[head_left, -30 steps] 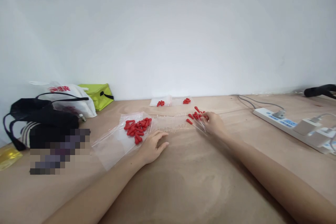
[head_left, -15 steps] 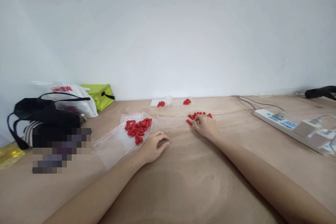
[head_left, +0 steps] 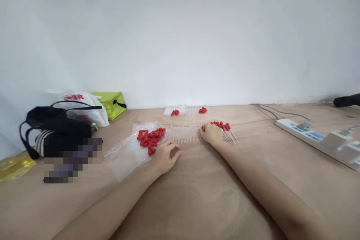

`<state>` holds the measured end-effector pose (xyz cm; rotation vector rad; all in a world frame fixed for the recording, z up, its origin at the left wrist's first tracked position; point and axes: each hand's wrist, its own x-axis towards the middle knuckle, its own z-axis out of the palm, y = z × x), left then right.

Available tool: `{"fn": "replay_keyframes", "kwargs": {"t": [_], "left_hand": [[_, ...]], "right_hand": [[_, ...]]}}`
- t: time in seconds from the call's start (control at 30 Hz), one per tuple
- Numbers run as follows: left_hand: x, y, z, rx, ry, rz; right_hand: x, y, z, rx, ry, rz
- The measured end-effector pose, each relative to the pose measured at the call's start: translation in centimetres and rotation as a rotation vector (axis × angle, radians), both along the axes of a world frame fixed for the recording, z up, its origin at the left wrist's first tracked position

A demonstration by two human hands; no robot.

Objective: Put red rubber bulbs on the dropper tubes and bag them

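Two bare hands are held low over the bench [head_left: 197,195], and between them a row of pale sticks [head_left: 184,134] is laid, packed side by side and pointing toward the far edge. By the right hand [head_left: 212,134] the right end of this row is reached; its fingers are drawn close together there, and whether a stick is pinched cannot be told, since the fingertips are partly hidden. Just beyond and beside that hand, red-tipped sticks [head_left: 229,135] are set out in a slanting line, their red ends turned to the far edge; some are covered by the hand.

The left hand [head_left: 165,156] is rested near the row's left end. Its fingers are loosely curved, a modest gap is left between thumb and forefinger, and nothing is seen to be held. Beside it, a pile of red bulbs [head_left: 151,138] is heaped on overlapping clear bags [head_left: 120,162].

Near the middle of the far edge, two small heaps of red pieces are placed on bags, one left [head_left: 174,113] and one right [head_left: 202,110]. Toward the far left corner, a green box bag [head_left: 112,105], a white bag [head_left: 98,110] and a black bag [head_left: 67,133] are crowded together. Along the right side, a power strip [head_left: 302,135] is stretched, with plugs seated in it.
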<state>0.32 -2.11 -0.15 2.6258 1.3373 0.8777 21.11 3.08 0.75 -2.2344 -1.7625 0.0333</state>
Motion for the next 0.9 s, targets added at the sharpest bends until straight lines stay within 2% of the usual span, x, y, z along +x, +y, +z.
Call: {"fn": "replay_keyframes", "kwargs": {"t": [0.13, 0.27, 0.37, 0.5, 0.57, 0.63, 0.73, 0.9], "left_hand": [[-1.1, 0.7, 0.7, 0.172, 0.082, 0.31], [-2.7, 2.0, 1.9, 0.241, 0.182, 0.512], [-3.7, 2.9, 2.2, 0.189, 0.218, 0.579], [-4.2, 3.5, 2.1, 0.09, 0.208, 0.585], [-4.2, 3.6, 2.0, 0.072, 0.203, 0.596], [-4.1, 3.6, 2.0, 0.069, 0.21, 0.61], [-4.1, 3.5, 2.2, 0.068, 0.224, 0.629], [-3.6, 2.9, 2.5, 0.166, 0.08, 0.639]], "right_hand": [[-0.6, 0.7, 0.2, -0.026, 0.015, -0.028], [-0.8, 1.2, 0.3, -0.041, 0.037, -0.034], [-0.8, 1.4, 0.3, -0.035, 0.044, -0.042], [-0.8, 0.9, 0.3, 0.005, 0.045, -0.054], [-0.8, 0.2, -0.1, 0.077, 0.036, -0.041], [-0.5, -0.8, -0.7, 0.205, 0.022, 0.022], [0.3, -2.5, -1.9, 0.384, 0.032, 0.239], [2.6, -5.1, -3.4, 0.524, 0.184, 0.581]]}}
